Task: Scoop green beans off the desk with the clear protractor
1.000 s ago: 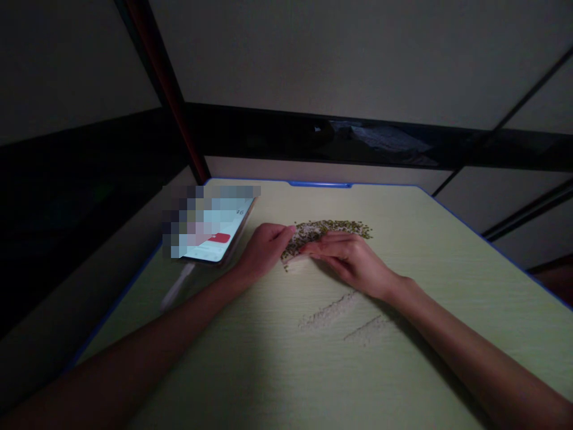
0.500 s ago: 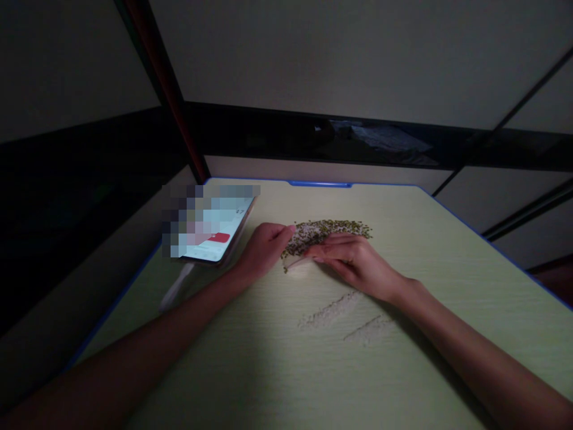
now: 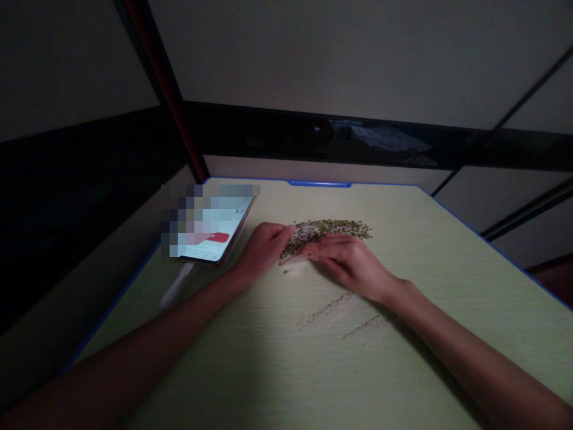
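A pile of small green beans mixed with pale grains (image 3: pixel 331 229) lies in the middle of a light green table (image 3: pixel 447 263). My left hand (image 3: pixel 262 248) rests at the pile's left end, fingers curled loosely with the fingertips against the beans. My right hand (image 3: pixel 351 260) lies flat over the pile's near edge, fingers stretched out and pressed to the table, pointing left toward the left hand. Two thin lines of white grains (image 3: pixel 329 310) run across the table below my right wrist. A single bean (image 3: pixel 285 272) sits apart near the left hand.
A lit phone (image 3: pixel 215 233) lies on the table left of my left hand, with a white cable (image 3: pixel 176 286) leading from it toward the left edge. A blue rim (image 3: pixel 320 184) borders the table. Dark metal bars and pale walls stand behind.
My right hand has slid slightly left along the pile's near edge, pushing the pale grains there. The left hand has stayed in place.
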Tool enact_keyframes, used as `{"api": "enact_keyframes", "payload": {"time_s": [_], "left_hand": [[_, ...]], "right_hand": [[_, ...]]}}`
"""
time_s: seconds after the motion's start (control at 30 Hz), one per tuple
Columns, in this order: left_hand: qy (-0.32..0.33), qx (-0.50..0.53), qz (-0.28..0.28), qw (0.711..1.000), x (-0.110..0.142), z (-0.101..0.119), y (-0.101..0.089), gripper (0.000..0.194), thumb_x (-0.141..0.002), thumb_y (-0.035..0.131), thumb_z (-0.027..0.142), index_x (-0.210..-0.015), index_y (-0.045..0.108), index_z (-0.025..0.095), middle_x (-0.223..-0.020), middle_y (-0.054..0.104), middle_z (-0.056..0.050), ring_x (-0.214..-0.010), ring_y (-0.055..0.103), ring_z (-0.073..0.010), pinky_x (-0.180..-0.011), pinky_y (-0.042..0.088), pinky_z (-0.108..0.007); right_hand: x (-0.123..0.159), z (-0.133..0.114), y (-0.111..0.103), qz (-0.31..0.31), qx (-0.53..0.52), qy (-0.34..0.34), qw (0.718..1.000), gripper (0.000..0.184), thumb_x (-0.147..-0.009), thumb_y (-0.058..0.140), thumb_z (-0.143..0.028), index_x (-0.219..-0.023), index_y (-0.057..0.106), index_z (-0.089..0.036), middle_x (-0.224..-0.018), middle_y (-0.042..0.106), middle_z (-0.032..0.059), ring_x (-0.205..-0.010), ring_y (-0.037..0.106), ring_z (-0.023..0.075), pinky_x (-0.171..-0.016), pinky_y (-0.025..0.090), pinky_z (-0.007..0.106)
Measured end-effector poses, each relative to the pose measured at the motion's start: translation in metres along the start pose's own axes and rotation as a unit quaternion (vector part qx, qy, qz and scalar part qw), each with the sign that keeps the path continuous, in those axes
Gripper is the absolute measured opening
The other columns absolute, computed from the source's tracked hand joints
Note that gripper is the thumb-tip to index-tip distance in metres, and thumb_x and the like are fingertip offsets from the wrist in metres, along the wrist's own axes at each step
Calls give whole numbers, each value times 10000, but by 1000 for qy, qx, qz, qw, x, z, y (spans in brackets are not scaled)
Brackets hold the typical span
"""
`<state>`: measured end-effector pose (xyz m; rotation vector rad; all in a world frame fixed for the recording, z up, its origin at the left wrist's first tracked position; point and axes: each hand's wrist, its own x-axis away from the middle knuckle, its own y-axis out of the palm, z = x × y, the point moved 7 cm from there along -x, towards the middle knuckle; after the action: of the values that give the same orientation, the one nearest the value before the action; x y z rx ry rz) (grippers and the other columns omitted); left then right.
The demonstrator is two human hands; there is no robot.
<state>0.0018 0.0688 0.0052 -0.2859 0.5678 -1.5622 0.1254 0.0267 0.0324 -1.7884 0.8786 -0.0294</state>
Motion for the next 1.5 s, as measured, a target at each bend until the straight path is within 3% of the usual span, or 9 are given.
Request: {"api": "enact_keyframes", "payload": {"time_s": [0.43, 0.63, 0.87, 1.03, 1.5], "left_hand": [[-4, 2, -6, 1000, 1, 2, 0, 367, -749, 397, 339, -420, 306, 204, -417, 270, 70, -443, 307, -87, -475, 217, -250], [-4, 5, -3, 1000, 1, 1, 0, 371, -748, 395, 349, -417, 310, 206, -405, 276, 70, -436, 310, -90, -475, 219, -255], [-2, -5, 1, 1000, 1, 1, -1, 371, -751, 396, 339, -414, 308, 211, -395, 282, 70, -432, 307, -92, -473, 213, -259], [4, -4, -3, 1000, 1, 3, 0, 372, -751, 390, 337, -412, 298, 212, -398, 269, 71, -426, 298, -90, -474, 206, -261], [2, -2, -2, 1000, 1, 3, 0, 369, -747, 388, 349, -417, 293, 213, -396, 274, 69, -428, 300, -93, -472, 213, -260]], "right_hand": [[-3, 2, 1, 31, 27, 33, 999, 381, -814, 432, -90, -1122, 624, -206, -800, 668, 51, -720, 572, 157, -662, 432, 277], [-3, 2, 2, 16, 19, 11, 1000, 384, -823, 426, -89, -1128, 621, -216, -803, 667, 49, -719, 567, 154, -661, 434, 275], [-1, 3, -2, -12, -28, -16, 999, 373, -841, 420, -97, -1111, 626, -251, -972, 687, 29, -867, 599, 164, -780, 445, 317], [0, 2, -4, -18, -31, -37, 999, 319, -863, 417, -129, -1068, 651, -200, -942, 697, 53, -842, 613, 163, -771, 450, 322], [2, -4, -5, -32, -54, -61, 996, 307, -864, 439, -122, -1047, 658, -235, -934, 699, 25, -850, 613, 147, -774, 450, 298]]}}
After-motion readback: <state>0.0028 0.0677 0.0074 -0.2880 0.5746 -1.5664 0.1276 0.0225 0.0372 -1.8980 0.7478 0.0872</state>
